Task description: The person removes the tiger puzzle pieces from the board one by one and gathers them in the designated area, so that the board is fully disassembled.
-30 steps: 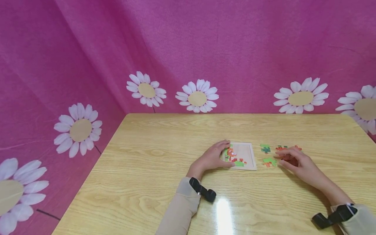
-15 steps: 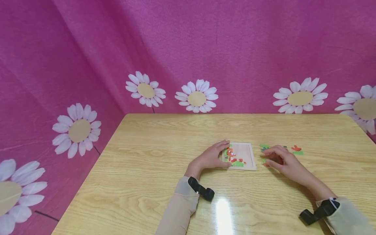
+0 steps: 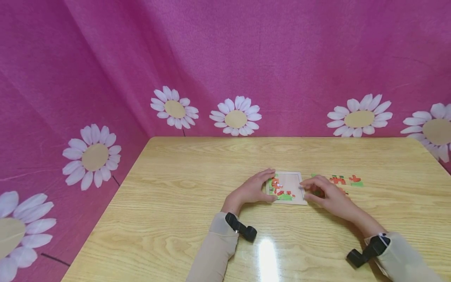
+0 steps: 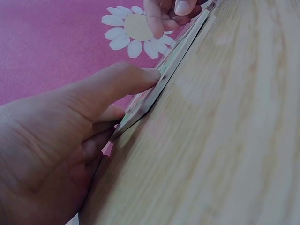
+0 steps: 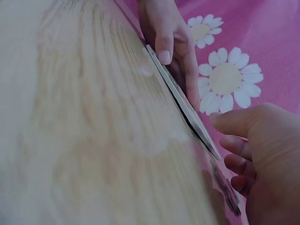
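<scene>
A shallow puzzle board (image 3: 291, 185) with a pale rim lies on the table, partly filled along its left and lower sides with green and orange pieces. My left hand (image 3: 248, 191) grips the board's left end, its thumb on the near edge and its fingers at the far corner. Over the board's right rim hovers my right hand (image 3: 329, 197), its fingers loosely bent. In the right wrist view no piece shows between the thumb and fingers of the right hand (image 5: 272, 150). Several loose puzzle pieces lie right of the board, some partly hidden under that hand.
Loose pieces include a red and dark green one (image 3: 338, 179) and a red and light green one (image 3: 356, 181). The wooden table (image 3: 197, 168) ends at a pink curtain (image 3: 282, 58) printed with daisies. Black camera straps sit on both wrists.
My right hand has moved left, from over the loose pieces to the board's right rim, uncovering the pieces on the right. The left hand stays on the board, which has hardly moved.
</scene>
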Demonstrator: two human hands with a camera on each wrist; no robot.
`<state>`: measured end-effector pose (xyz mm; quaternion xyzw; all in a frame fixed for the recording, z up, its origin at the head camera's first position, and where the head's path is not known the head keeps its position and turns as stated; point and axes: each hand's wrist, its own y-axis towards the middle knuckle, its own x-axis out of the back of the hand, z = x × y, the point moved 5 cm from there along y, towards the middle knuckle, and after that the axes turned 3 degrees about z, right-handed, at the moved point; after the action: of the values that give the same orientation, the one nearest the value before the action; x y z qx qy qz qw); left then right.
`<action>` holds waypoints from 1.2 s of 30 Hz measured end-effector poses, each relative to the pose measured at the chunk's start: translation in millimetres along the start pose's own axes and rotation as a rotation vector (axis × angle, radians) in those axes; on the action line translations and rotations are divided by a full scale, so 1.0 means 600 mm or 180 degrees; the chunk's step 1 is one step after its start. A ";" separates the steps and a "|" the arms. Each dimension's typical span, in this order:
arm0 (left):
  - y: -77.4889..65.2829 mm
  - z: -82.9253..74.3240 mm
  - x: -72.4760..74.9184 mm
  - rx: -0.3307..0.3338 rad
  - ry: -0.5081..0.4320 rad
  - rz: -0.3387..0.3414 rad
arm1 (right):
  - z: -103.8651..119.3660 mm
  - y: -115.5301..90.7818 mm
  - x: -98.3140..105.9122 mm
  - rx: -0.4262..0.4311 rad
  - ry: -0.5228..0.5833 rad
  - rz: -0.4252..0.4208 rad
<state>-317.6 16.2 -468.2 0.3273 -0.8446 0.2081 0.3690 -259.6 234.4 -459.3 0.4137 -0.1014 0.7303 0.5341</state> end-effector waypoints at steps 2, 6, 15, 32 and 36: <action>0.001 0.001 0.000 0.0003 0.0009 -0.0004 | 0.001 0.002 -0.004 -0.0064 0.0007 0.0039; 0.000 0.000 0.001 0.0013 0.0007 -0.0017 | 0.004 0.007 -0.011 -0.0101 0.0014 0.0103; 0.001 0.001 0.000 0.0019 -0.0029 -0.0032 | 0.013 0.022 -0.026 0.0243 0.0004 0.0113; 0.001 0.002 -0.001 0.0049 -0.0002 -0.0017 | 0.019 0.037 -0.047 0.0026 -0.0045 0.0370; 0.000 -0.001 -0.001 0.0060 0.0003 -0.0019 | 0.021 0.040 -0.050 0.0044 -0.0022 0.0424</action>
<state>-317.1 16.5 -468.4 0.3331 -0.8415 0.2151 0.3669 -271.6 196.4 -465.8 0.4123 -0.1255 0.7634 0.4811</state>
